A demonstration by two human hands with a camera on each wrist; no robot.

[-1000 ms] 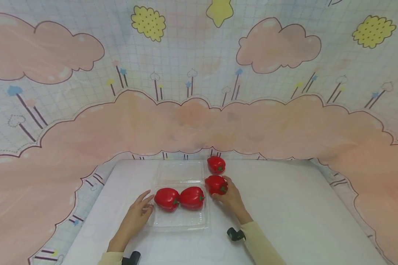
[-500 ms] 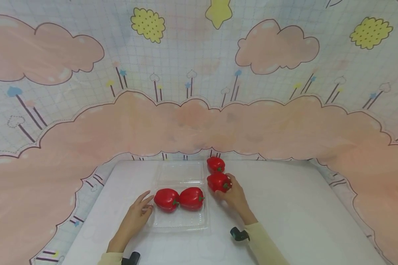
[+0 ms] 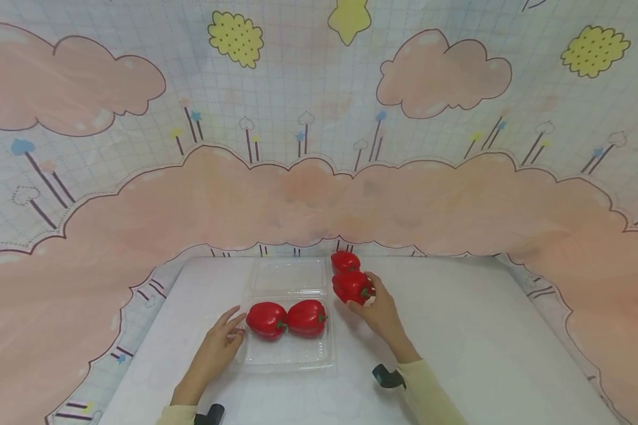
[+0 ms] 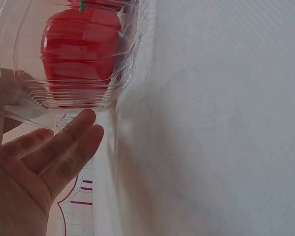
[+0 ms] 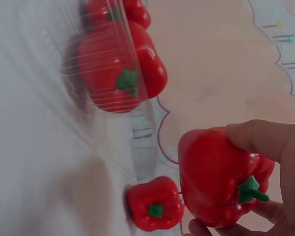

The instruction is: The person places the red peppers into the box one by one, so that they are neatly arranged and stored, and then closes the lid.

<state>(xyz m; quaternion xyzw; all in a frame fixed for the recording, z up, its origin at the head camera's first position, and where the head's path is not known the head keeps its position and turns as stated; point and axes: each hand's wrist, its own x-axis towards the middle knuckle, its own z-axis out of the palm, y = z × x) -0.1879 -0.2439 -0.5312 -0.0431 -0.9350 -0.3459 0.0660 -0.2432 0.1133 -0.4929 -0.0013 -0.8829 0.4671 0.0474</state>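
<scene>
- the right hand (image 3: 381,310) grips a red pepper (image 3: 349,287), thumb on one side and fingers on the other; the pepper seems held above the worktop (image 3: 457,336), just right of the clear plastic box (image 3: 287,356).
- the left hand (image 3: 217,344) has its fingers loosely spread at the left side of the box; it grasps nothing that i can see, and whether the fingertips touch the plastic i cannot tell.
- i judge that the step in hand is carrying this one pepper beside the box; to bring it inside, the next move would call for a pass over the right edge, then a gentle lowering.
- inside the box lie two peppers, the left one (image 3: 266,320) and the right one (image 3: 306,319), side by side; the bare part of the base is on the near side.
- the right one could be bumped on the way, i think, because it lies close to that edge.
- the lid (image 3: 289,277) lies spread out on the far side, so it does not cover the base.
- another pepper (image 3: 345,261) rests on the worktop behind the gripped one, partly hidden by it.
- behind everything hangs a cloud-printed cloth (image 3: 298,203).
</scene>
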